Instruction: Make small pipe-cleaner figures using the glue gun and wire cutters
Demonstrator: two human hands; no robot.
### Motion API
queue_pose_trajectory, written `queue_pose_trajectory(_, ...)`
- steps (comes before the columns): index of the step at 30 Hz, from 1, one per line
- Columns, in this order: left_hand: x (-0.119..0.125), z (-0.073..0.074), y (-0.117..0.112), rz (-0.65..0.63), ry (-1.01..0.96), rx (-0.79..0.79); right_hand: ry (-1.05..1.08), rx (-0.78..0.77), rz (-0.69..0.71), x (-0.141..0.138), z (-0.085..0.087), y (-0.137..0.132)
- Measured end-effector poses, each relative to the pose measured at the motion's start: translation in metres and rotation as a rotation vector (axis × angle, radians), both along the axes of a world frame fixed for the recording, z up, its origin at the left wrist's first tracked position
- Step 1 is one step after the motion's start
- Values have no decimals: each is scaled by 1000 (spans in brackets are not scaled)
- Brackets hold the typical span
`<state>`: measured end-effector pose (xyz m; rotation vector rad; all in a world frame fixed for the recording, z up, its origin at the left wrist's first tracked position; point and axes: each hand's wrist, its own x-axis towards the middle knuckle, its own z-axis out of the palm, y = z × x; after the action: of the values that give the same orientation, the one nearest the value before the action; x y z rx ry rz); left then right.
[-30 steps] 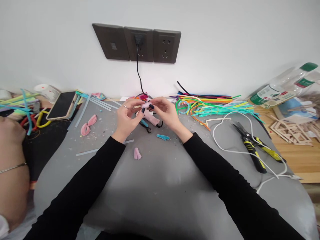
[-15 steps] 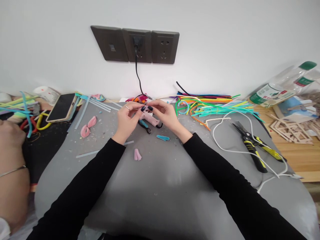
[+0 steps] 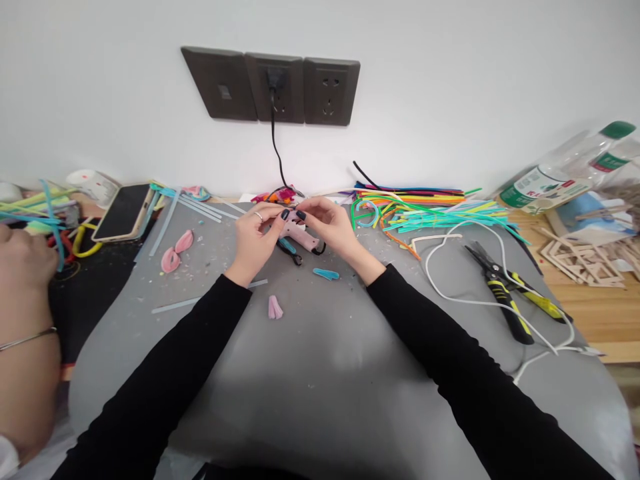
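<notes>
My left hand (image 3: 257, 239) and my right hand (image 3: 330, 229) meet near the back of the grey mat (image 3: 310, 373). Fingers of both are pinched together, and whatever sits between them is too small or hidden to name. Just beneath them lies a pink glue gun (image 3: 301, 238), partly covered by the hands. Dark-handled pliers (image 3: 290, 251) with blue on them rest beside it. Closer to me are a folded blue pipe-cleaner piece (image 3: 326, 274) and a folded pale pink one (image 3: 275, 307). A looped pink piece (image 3: 177, 251) lies to the left.
Bundled coloured pipe cleaners (image 3: 440, 210) line the wall. At right are yellow-black pliers (image 3: 505, 287), a white cable (image 3: 440, 287), a plastic bottle (image 3: 560, 173) and wooden pieces (image 3: 583, 257). Glue sticks (image 3: 175, 306) and a phone (image 3: 125, 212) lie left, near another person's hand (image 3: 25, 267).
My hands stay pinched over the glue gun with only slight finger movement. The other person's hand at the left has shifted a little to the right and up.
</notes>
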<state>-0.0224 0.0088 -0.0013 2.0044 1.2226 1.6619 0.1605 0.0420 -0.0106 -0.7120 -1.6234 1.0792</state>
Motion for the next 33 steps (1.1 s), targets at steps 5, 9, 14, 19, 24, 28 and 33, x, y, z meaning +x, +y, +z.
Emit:
queue_pose_trajectory(5,-1,-3,2,32,24,3,18,-5,15,0,0,-2)
queue_pose_trajectory(9,-2,-5,2,47,19,-28,20,-22,6,-2,0,-3)
queue_pose_trajectory(14,2,-9,1,-29,-167,-169,60,-38,29,-4,0,-4)
queue_pose_trajectory(19,5,-11,0,-96,-256,-200,54,-21,22,-4,1,-4)
queue_pose_trajectory(24,1,-3,-3,-19,1,-81,-39,91,-85,-2,3,-3)
queue_pose_trajectory(28,-1,-1,-3,63,116,6,-87,127,-86,0,6,-6)
queue_pose_trajectory(33,-1,-3,-3,92,191,78,-103,125,-89,0,7,-9)
